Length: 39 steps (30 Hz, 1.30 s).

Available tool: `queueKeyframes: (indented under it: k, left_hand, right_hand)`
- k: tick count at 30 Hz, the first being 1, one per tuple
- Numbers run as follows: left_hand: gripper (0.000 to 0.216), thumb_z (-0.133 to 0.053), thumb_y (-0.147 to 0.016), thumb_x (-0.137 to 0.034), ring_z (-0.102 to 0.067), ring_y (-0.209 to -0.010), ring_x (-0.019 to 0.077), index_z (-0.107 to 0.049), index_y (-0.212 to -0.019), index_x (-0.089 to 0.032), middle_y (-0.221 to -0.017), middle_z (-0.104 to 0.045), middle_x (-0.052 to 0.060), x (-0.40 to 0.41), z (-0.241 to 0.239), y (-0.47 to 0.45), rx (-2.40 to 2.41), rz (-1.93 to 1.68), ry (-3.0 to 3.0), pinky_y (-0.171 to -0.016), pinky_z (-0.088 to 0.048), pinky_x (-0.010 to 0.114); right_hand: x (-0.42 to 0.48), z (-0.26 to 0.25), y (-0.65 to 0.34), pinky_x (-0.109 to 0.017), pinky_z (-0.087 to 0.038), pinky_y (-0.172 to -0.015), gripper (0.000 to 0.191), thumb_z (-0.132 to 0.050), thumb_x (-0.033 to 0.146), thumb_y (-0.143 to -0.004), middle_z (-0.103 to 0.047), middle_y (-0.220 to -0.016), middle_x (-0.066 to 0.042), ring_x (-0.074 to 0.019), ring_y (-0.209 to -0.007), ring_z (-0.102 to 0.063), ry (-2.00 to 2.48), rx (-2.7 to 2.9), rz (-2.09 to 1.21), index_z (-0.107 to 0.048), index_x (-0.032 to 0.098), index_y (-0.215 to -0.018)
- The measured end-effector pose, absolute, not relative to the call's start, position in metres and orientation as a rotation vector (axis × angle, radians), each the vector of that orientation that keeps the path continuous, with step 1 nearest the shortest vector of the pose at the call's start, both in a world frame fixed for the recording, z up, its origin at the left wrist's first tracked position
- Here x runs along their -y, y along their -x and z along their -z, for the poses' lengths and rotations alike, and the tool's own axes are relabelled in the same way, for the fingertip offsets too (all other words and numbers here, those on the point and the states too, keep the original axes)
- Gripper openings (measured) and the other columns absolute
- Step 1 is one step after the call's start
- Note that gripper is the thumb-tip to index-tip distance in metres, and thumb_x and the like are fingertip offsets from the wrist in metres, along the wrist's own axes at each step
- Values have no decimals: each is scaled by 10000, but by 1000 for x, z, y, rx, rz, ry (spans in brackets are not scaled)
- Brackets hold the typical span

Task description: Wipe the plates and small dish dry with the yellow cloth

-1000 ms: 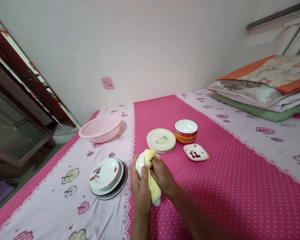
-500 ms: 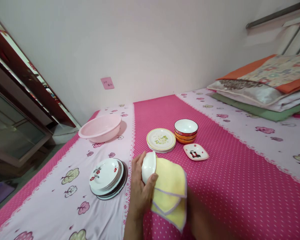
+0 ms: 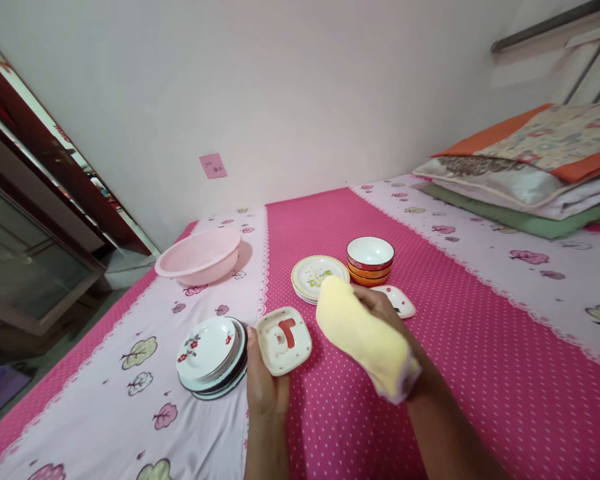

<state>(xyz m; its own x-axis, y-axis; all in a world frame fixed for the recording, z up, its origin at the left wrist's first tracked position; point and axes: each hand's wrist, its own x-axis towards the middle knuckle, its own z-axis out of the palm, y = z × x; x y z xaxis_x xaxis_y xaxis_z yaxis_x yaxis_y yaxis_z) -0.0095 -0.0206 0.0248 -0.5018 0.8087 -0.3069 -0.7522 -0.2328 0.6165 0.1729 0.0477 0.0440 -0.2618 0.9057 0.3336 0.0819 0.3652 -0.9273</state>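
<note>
A small square dish (image 3: pixel 271 333) with a bear in a red scarf faces up in my left hand (image 3: pixel 261 387), whose fingers hold it from below and the left side. My right hand (image 3: pixel 380 310) grips a yellow cloth (image 3: pixel 363 333) with a purple edge, bunched over its fingers and apart from the dish. Behind the cloth, a second square dish (image 3: pixel 401 301) with pink dots lies partly hidden on the bed. A stack of yellow-rimmed plates (image 3: pixel 313 275) stands just beyond, its front right covered by the cloth.
Orange bowls (image 3: pixel 370 267) are stacked beside the yellow-rimmed plates. Left of my left hand is a pile of floral plates (image 3: pixel 205 353). A pink basin (image 3: pixel 197 257) sits farther back near the wall. Folded bedding and pillows (image 3: pixel 520 173) lie at the right.
The dish in my left hand has turned from edge-on to facing up. My right hand and the cloth have come away from it, up and to the right, now covering part of the other dish.
</note>
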Motion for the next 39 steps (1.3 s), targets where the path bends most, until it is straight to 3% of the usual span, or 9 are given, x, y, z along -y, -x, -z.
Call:
queueKeyframes:
  k: [3, 6, 8, 11, 17, 23, 28, 32, 39]
  left_hand:
    - [439, -485, -1051, -480, -768, -918, 226, -763, -1112, -145, -1019, -811, 107, 23, -28, 6, -858, -1838, -139, -992, -578, 413]
    - [454, -475, -1047, -498, -743, -1073, 263, -766, -1121, -158, -1037, -802, 100, 25, -29, 3, -730, -1673, -123, -1053, -543, 403]
    - [433, -487, -1036, -517, -716, -1160, 277, -774, -1106, -200, -1053, -800, 76, 26, -30, 4, -679, -1665, -96, -1079, -526, 396]
    - [425, -501, -1024, -514, -691, -1221, 308, -789, -1054, -204, -1067, -803, 96, 27, -28, 10, -674, -1735, -124, -1105, -509, 427]
    - [330, -632, -984, -405, -678, -1250, 291, -772, -1176, -176, -1182, -791, 118, 28, -16, 23, -702, -1879, -235, -1161, -454, 421]
    - [419, -541, -1036, -461, -664, -1278, 276, -725, -1285, -178, -1248, -770, 124, 24, -14, 21, -674, -1822, -297, -1173, -447, 425]
    - [374, -634, -998, -422, -682, -1249, 270, -731, -1280, -196, -1220, -780, 106, 22, -16, 32, -731, -1853, -337, -1156, -466, 397]
    - [420, -685, -961, -446, -664, -1272, 278, -721, -1289, -187, -1264, -759, 122, 22, -17, 30, -723, -1839, -407, -1154, -461, 392]
    - [508, -692, -951, -436, -616, -1333, 241, -632, -1417, -246, -1374, -703, 92, 23, -15, 14, -850, -1958, -579, -1157, -426, 329]
  right_hand:
    - [-45, -53, -156, -285, -455, -625, 186, -568, 323, -952, -630, -764, -8, -170, -705, -579, 810, 1817, -951, -642, 183, -856]
    - [-26, -58, -131, -374, -484, -929, 68, -650, 244, -913, -688, -1036, -53, -223, -1013, -625, 654, 2115, -774, -671, 201, -962]
    - [-13, -57, -116, -418, -441, -1059, 294, -751, 279, -865, -672, -1209, -78, -256, -1175, -592, 649, 2189, -765, -665, 211, -1138]
    - [-3, -52, -101, -448, -407, -1126, 625, -828, 329, -792, -622, -1358, -104, -288, -1290, -541, 676, 2234, -820, -575, 208, -1351]
    - [-6, -41, -89, -405, -434, -1044, 427, -649, 114, -824, -650, -1248, -64, -251, -1179, -573, 636, 2266, -791, -598, 233, -1231]
    - [-9, -33, -85, -383, -428, -908, 274, -616, 49, -804, -648, -1107, -66, -253, -1036, -553, 736, 2338, -569, -575, 202, -1027]
    - [-12, -23, -86, -371, -401, -878, 235, -570, 27, -854, -646, -1058, -48, -241, -993, -547, 665, 2428, -400, -555, 220, -986]
    - [-17, -15, -82, -366, -406, -836, 176, -588, 85, -873, -644, -1046, -47, -241, -964, -557, 653, 2358, -475, -544, 225, -969]
    - [-12, -21, -76, -329, -444, -833, 237, -573, 39, -801, -627, -983, -33, -221, -956, -576, 660, 2046, -730, -485, 239, -893]
